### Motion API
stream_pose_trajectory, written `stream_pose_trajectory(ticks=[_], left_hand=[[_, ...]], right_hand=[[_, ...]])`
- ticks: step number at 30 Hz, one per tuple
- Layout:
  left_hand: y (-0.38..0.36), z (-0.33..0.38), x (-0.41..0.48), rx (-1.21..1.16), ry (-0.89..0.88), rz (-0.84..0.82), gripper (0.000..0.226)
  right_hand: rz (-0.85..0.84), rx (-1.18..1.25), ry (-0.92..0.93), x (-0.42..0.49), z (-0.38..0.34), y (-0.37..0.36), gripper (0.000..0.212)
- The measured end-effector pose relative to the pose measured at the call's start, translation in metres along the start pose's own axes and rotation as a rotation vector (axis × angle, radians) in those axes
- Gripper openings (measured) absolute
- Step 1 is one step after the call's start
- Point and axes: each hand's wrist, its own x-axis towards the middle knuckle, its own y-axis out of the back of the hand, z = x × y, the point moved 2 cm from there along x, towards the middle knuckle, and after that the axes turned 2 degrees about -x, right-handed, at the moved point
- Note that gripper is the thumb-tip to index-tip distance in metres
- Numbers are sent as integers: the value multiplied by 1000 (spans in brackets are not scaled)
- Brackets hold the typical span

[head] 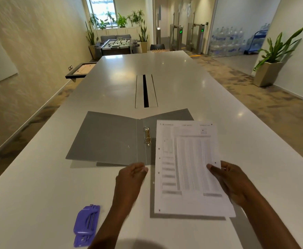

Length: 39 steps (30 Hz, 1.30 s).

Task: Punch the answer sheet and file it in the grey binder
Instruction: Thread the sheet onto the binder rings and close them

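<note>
The grey binder (107, 137) lies open and flat on the long white table (39, 186), its metal ring clip (147, 136) standing at the spine. The printed answer sheet (188, 168) hangs just above the table, overlapping the binder's right cover, with small holes along its left edge. My right hand (231, 180) grips the sheet's right edge, thumb on top. My left hand (131, 178) hovers by the binder's near edge, left of the sheet, fingers loosely curled, holding nothing. A purple hole punch (87, 224) rests at the near left.
A cable slot (145, 90) runs down the table's middle beyond the binder. A potted plant (270, 65) stands on the floor at the right. A foosball table (116, 44) and more plants sit at the far end of the room.
</note>
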Motion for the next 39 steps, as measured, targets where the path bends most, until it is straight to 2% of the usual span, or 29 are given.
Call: stream_pose_trajectory(ticks=[2, 4, 6, 12, 15, 18, 22, 24, 27, 36, 39], left_hand=[[-6, 10, 29, 160, -95, 18, 49], [-15, 19, 59, 305, -130, 0, 67], [-24, 23, 84, 397, -106, -43, 80], [-39, 15, 133, 522, -31, -188, 106], [-43, -4, 150, 598, -17, -226, 115], [-46, -27, 165, 626, -43, -197, 120], [-50, -49, 167, 617, -58, -186, 117], [-49, -40, 146, 617, -69, -190, 112], [-51, -21, 104, 617, -76, -211, 104], [-59, -20, 15, 604, -74, -248, 108], [-57, -21, -13, 591, -47, -258, 110]], right_hand=[[20, -23, 3, 25, -22, -4, 36], [23, 1, 5, 49, -41, -14, 32], [27, 9, 11, 69, -57, -25, 27], [103, -139, -11, 116, -53, -41, 33], [121, -154, -46, 126, -40, -35, 17], [141, -121, -75, 130, -29, -34, 9], [159, -98, -113, 127, -14, -27, 16], [142, -102, -101, 121, -4, -19, 23], [141, -126, -92, 99, 7, -6, 10], [151, -177, -48, 38, 22, 35, 17], [138, -227, -15, 24, 25, 48, 11]])
